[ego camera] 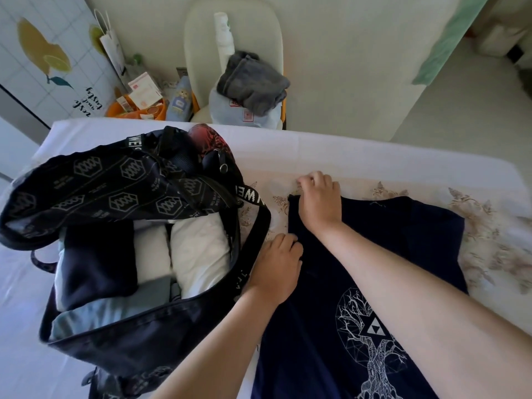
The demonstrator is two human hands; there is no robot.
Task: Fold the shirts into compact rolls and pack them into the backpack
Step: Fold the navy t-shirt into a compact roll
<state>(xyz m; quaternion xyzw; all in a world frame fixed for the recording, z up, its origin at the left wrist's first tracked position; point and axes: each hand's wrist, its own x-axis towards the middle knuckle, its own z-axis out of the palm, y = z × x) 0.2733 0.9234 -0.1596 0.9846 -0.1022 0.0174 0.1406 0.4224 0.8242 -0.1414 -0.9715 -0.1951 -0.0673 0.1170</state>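
Likely, with left hand and right hand each pinching the shirt by its edge in a narrow grip, uneven pulling could skew the fold or snag the backpack strap.

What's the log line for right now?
folding navy shirt | left hand: grips edge | right hand: grips corner | backpack: open, part-packed

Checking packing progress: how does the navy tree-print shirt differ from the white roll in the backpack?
The navy shirt lies spread out on the bed, dark with a white print; the white roll is bundled and plain. The navy shirt is outside the backpack; the white roll sits inside.
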